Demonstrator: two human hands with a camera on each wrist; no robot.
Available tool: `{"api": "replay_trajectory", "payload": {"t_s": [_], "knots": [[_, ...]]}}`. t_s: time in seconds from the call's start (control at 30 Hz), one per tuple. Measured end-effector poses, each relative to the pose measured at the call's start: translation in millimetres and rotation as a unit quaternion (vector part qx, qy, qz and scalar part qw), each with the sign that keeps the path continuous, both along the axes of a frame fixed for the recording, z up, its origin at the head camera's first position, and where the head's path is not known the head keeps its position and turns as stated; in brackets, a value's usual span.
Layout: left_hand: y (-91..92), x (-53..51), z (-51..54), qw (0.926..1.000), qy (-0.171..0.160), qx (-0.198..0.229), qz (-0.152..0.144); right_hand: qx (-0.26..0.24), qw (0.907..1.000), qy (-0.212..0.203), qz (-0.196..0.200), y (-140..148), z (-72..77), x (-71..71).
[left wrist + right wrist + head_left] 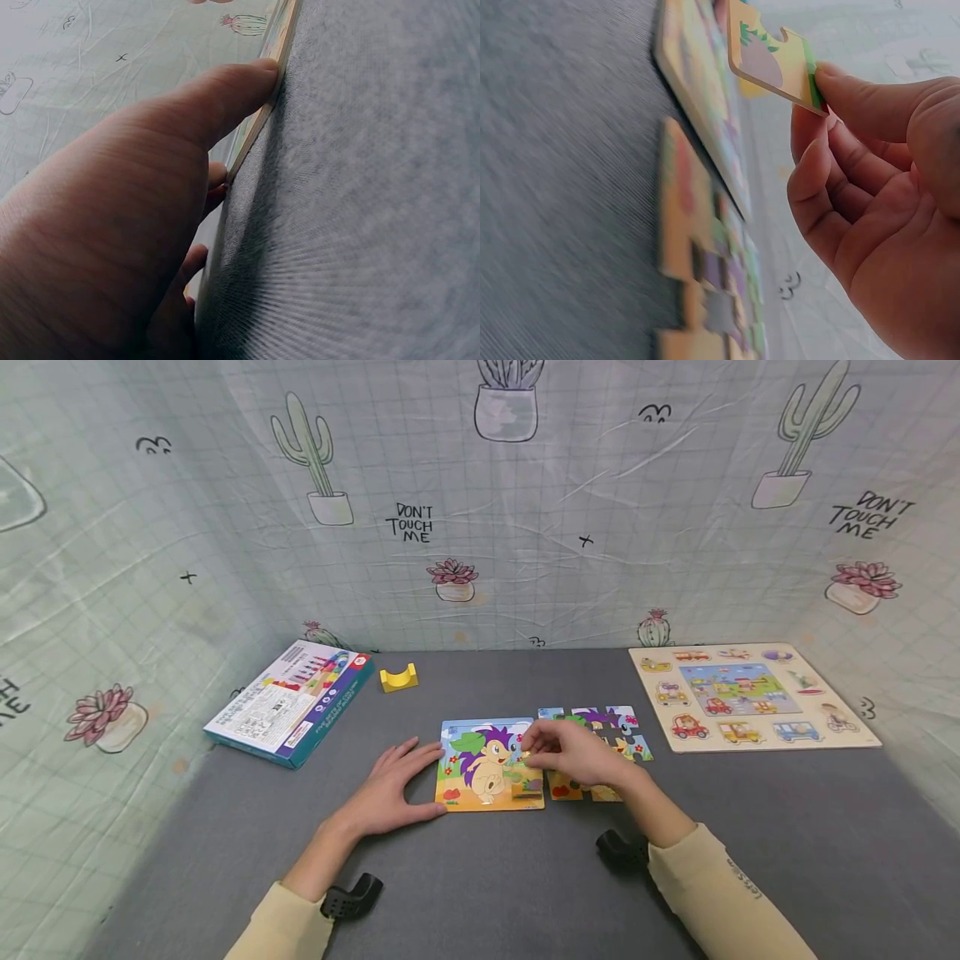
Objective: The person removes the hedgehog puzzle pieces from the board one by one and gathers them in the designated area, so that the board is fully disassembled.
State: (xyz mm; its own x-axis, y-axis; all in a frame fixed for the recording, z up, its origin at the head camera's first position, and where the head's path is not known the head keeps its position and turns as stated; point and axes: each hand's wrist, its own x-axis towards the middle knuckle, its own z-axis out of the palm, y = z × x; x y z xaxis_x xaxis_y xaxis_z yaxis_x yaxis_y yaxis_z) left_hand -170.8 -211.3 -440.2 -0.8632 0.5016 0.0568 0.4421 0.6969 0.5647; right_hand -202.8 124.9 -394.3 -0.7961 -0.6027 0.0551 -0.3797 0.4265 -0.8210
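A hedgehog picture board [483, 768] lies flat before me. At its left edge rests my left hand [378, 793], fingers spread, with the thumb [251, 79] touching the lower corner. Over the board's right side, my right hand [577, 753] pinches a puzzle piece [776, 64] between thumb and fingers. The piece is yellow with a grey-purple shape and green leaves, held tilted above the board. Several loose puzzle pieces [564, 789] lie just right of the board, partly hidden by the right hand and forearm in the head view.
A teal-edged box [288, 702] lies at the back left, with a yellow arched block [398, 678] beside it. A wooden vehicle puzzle [750, 693] sits at the back right. A patterned cloth [525, 527] walls in the grey table [510, 885].
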Motion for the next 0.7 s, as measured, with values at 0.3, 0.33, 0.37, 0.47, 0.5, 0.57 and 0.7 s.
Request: {"api": "replay_trajectory", "payload": {"t_s": [0.3, 0.33, 0.37, 0.47, 0.5, 0.57, 0.7], "knots": [[-0.5, 0.1, 0.8, 1.0, 0.002, 0.002, 0.0, -0.013, 0.9998, -0.003, -0.013, 32.4, 13.4, -6.1], [-0.4, 0.0, 0.7, 1.0, 0.002, 0.001, 0.0, -0.012, 0.9999, -0.004, -0.011, 36.7, 14.6, -6.3], [-0.3, 0.0, 0.7, 1.0, 0.002, 0.0, -0.001, -0.009, 0.9999, -0.006, -0.009, 41.3, 15.7, -6.5], [0.3, -0.2, 0.7, 1.0, 0.001, 0.0, -0.001, 0.004, 0.9999, -0.007, -0.011, 54.1, 19.0, -5.2], [0.3, 0.0, 0.8, 1.0, 0.0, 0.0, -0.001, 0.009, 0.9999, -0.007, -0.012, 57.8, 20.0, -4.6], [0.3, 0.2, 0.9, 1.0, 0.0, 0.001, 0.0, 0.017, 0.9997, -0.008, -0.013, 64.3, 21.1, -3.3], [0.7, 0.4, 1.1, 1.0, 0.002, 0.007, -0.001, 0.033, 0.9993, -0.01, -0.017, 76.5, 21.0, -1.6]]}}
